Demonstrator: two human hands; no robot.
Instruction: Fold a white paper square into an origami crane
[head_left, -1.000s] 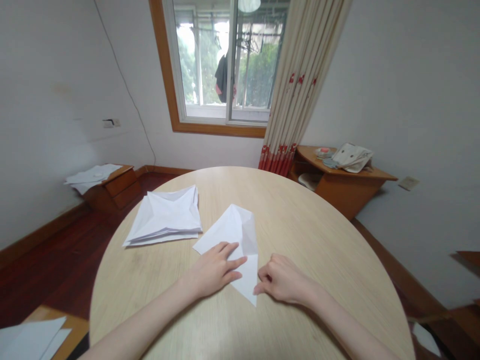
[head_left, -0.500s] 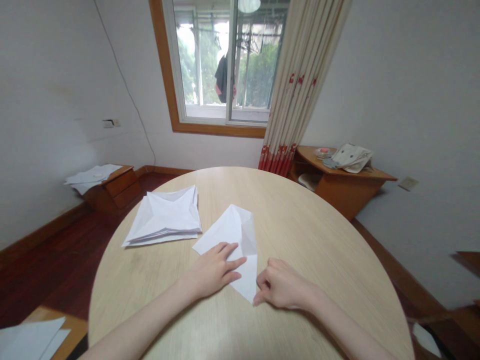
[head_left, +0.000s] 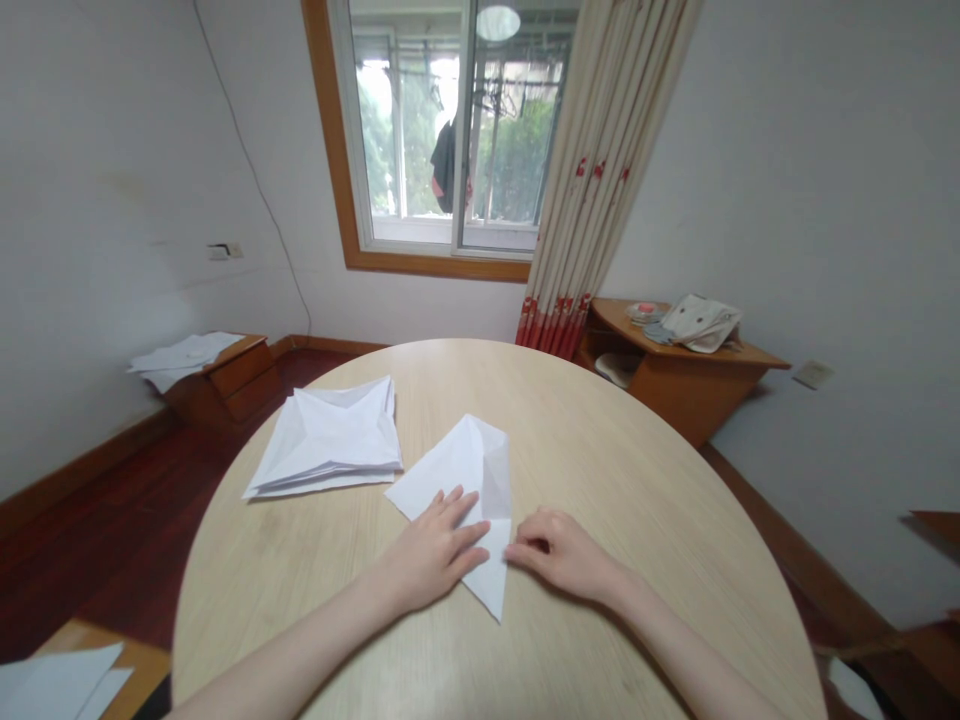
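A folded white paper sheet [head_left: 457,470] lies on the round light-wood table [head_left: 615,470] in front of me. My left hand [head_left: 435,548] rests flat on the sheet's near part, fingers stretched out and spread. My right hand [head_left: 561,552] is curled just right of the sheet, its fingertips pressing the paper's right edge near the fold. A stack of folded white papers [head_left: 326,438] sits on the table to the left, apart from both hands.
A low wooden cabinet [head_left: 225,375] with papers stands at the left wall. A wooden corner shelf [head_left: 675,365] with a bag is at the right, beside a curtain [head_left: 592,170]. More white sheets [head_left: 52,685] lie at the bottom left.
My right hand has slid up along the sheet's right edge from the near tip toward the fold. My left hand stays pressing the paper. The view tilted slightly down.
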